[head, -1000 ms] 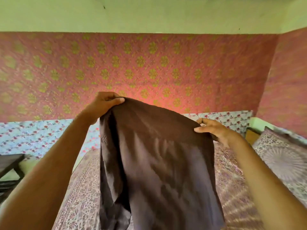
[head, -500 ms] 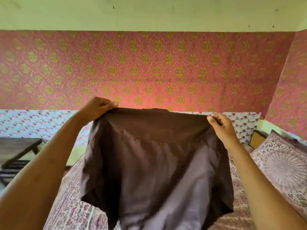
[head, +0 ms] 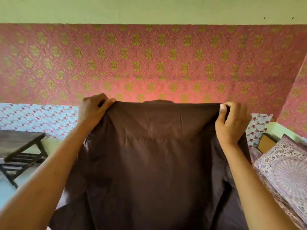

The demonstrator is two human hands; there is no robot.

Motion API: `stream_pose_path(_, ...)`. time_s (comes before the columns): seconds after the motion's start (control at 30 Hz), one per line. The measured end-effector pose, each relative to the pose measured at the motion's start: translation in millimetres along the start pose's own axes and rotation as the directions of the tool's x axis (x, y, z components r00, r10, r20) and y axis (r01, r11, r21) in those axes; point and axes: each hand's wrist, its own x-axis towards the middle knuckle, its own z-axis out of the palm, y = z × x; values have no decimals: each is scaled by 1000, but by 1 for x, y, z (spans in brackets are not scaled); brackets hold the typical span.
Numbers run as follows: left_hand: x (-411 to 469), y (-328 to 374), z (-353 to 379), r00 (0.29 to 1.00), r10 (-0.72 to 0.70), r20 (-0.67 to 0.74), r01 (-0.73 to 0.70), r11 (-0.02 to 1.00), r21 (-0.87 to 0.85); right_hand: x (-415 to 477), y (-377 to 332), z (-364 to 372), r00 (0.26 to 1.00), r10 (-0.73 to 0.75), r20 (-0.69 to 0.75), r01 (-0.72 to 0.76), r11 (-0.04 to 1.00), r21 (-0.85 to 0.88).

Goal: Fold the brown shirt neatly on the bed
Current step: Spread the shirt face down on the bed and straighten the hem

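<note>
Your left hand [head: 93, 112] and right hand [head: 231, 122] each pinch a shoulder of the brown shirt [head: 154, 163], mid-frame, letting it hang flat for laying down

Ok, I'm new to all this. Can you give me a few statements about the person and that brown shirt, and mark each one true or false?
1. The left hand and the right hand each grip the top edge of the brown shirt. True.
2. The brown shirt is already folded into a small square. False: it hangs spread out between the two hands.
3. A dark table stands off to the left. True.
4. The wall behind the shirt is plain white. False: it is pinkish red with a repeating gold flower pattern.
</note>
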Motion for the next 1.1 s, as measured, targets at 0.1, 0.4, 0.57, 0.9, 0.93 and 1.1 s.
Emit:
stream_pose_path(0.1, -11, -45, 46, 987, 4, 158, -33, 983, 180, -36, 29, 32, 986, -38, 163, 54, 994, -97)
stream_pose_path(0.4, -28, -173, 205, 869, -130, 477, 66, 987, 148, -162, 97, 150, 892, 135, 432, -9, 959, -282)
stream_pose_path(0.57, -43, -236, 286, 760, -60, 647, 9, 997, 83, -225, 133, 210, 825, 261, 502, -80, 932, -353)
stream_pose_path(0.9, -122, -352, 469, 737, -305, 603, 190, 950, 247, -367, 227, 348, 826, 270, 495, 13, 868, -496)
stream_pose_path(0.93, -129, -361, 487, 738, -294, 607, 147, 948, 281, -382, 237, 359, 823, 272, 498, 19, 864, -503)
stream_pose_path(1.1, -168, -410, 590, 681, -405, 611, 252, 912, 324, -456, 291, 424, 799, 239, 553, 74, 872, -484)
